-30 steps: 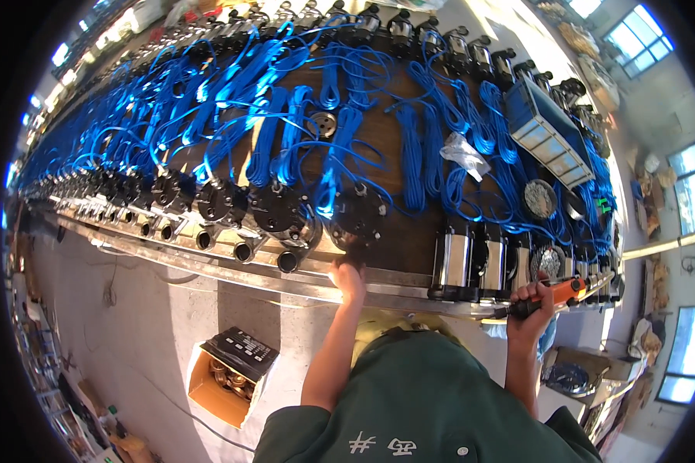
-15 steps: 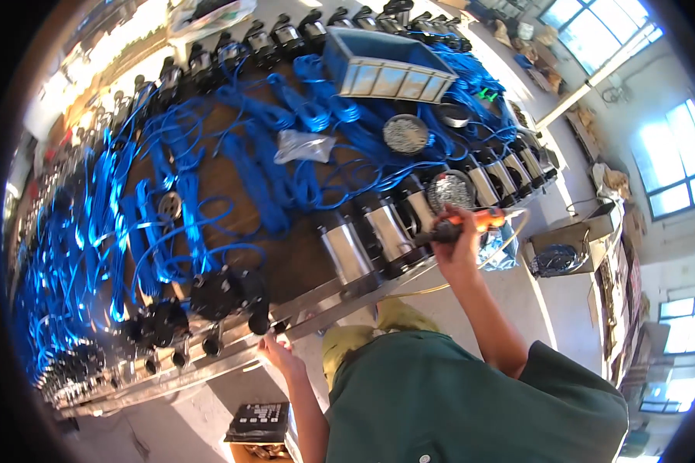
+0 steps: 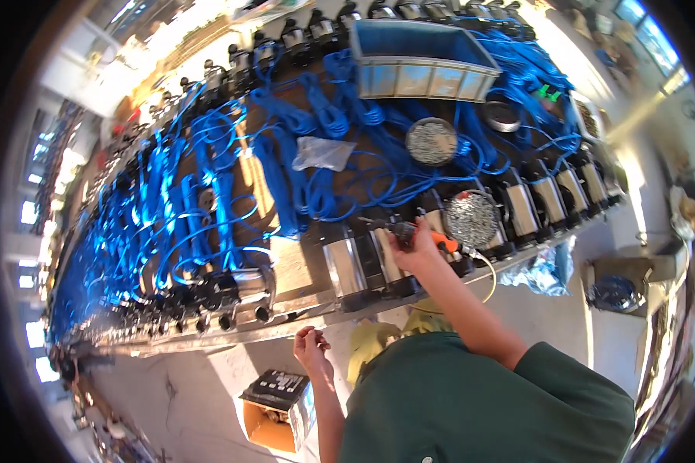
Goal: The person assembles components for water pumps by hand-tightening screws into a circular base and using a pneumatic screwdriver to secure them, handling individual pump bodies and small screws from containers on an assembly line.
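Observation:
My right hand (image 3: 415, 251) grips an orange-and-black power screwdriver (image 3: 445, 241) with a pale cord trailing from its end. Its bit points left, over a row of silver-and-black cylindrical units (image 3: 347, 267) along the table's front edge. Just right of the tool sits a round dish of screws (image 3: 472, 219). Off the front edge, my left hand (image 3: 313, 352) hangs with curled fingers; whether they hold something small cannot be made out. Nearest to it on the table is another cylindrical unit (image 3: 253, 287), lying with its end toward me.
Blue cable bundles (image 3: 274, 185) cover much of the table. Behind them stand a grey-blue crate (image 3: 428, 79), a second screw dish (image 3: 431, 141) and a clear plastic bag (image 3: 323, 153). An open cardboard box (image 3: 272, 428) is on the floor; more units line the far edge.
My right hand has brought the screwdriver left, from beside the screw dish to above the units. My left hand has drawn away from the unit at the table edge. The view has shifted.

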`<move>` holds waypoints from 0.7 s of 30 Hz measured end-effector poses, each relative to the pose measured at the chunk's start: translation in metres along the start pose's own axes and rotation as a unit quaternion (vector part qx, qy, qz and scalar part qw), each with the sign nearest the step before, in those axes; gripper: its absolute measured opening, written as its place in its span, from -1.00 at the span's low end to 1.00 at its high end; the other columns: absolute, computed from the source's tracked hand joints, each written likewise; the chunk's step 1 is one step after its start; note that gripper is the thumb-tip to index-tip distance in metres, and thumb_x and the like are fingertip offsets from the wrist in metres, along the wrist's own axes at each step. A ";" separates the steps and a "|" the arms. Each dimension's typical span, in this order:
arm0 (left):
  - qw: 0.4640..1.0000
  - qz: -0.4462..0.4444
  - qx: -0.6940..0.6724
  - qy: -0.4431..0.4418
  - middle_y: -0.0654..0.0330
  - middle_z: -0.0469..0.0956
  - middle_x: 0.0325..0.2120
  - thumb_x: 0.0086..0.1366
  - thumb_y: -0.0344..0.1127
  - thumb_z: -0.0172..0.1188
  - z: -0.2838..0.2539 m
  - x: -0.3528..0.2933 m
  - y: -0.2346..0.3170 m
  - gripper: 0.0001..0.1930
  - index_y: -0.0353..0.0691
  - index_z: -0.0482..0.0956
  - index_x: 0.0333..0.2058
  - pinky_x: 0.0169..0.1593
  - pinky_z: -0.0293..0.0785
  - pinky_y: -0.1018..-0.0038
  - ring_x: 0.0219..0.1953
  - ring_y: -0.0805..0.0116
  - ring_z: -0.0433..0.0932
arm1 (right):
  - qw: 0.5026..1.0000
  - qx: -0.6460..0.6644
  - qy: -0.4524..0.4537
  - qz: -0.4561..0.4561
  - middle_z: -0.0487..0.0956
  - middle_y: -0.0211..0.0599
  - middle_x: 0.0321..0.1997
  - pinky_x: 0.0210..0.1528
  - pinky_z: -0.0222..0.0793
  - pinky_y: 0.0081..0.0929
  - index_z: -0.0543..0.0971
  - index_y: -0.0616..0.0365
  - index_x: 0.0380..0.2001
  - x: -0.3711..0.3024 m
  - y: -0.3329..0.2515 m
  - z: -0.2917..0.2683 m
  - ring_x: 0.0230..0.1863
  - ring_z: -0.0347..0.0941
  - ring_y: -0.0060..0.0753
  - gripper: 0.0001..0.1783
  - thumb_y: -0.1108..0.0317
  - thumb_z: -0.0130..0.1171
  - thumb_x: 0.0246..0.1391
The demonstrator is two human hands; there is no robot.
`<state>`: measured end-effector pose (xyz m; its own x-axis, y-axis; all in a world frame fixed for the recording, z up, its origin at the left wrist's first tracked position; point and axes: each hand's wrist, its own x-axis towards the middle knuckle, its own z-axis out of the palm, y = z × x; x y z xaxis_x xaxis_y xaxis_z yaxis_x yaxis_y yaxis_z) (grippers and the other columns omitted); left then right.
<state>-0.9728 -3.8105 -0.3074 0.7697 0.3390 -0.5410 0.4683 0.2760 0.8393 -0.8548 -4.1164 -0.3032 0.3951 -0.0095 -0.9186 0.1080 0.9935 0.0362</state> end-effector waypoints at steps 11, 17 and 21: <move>0.996 -0.064 -0.051 -0.044 0.22 0.49 -0.55 0.27 -0.45 0.04 -0.013 0.043 0.001 -0.94 -0.23 0.46 -0.30 -0.63 0.29 0.63 -0.63 0.56 0.38 | 0.149 -0.737 -0.355 -0.555 0.53 -0.21 -0.30 -0.27 0.46 -0.26 0.52 0.14 -0.35 -0.052 0.092 -0.070 -0.22 0.47 -0.19 -0.62 0.16 0.33 -0.24; 0.988 -0.081 -0.094 -0.094 0.27 0.49 -0.57 0.25 -0.42 0.06 -0.025 0.092 0.024 -0.96 -0.19 0.48 -0.34 -0.59 0.28 0.60 -0.60 0.52 0.41 | 0.142 -0.745 -0.375 -0.533 0.50 -0.18 -0.61 -0.44 0.43 -0.17 0.49 0.15 -0.64 -0.018 0.138 -0.052 -0.47 0.51 -0.06 -0.69 0.17 0.33 -0.38; 0.978 -0.117 -0.048 -0.164 0.22 0.56 -0.53 0.32 -0.21 0.08 -0.018 0.117 0.026 -0.81 -0.21 0.52 -0.31 -0.53 0.36 0.60 -0.57 0.48 0.48 | 0.284 -0.753 -0.325 -0.497 0.52 -0.10 -0.63 -0.42 0.44 -0.26 0.58 0.21 -0.59 -0.099 0.157 -0.012 -0.53 0.53 -0.10 -0.67 0.16 0.36 -0.34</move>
<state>-0.8782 -3.7479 -0.3497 0.7520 -0.0461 -0.6576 0.6171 0.4002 0.6776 -0.8882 -3.9576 -0.2112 0.9898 0.0972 0.1041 0.1421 -0.6194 -0.7721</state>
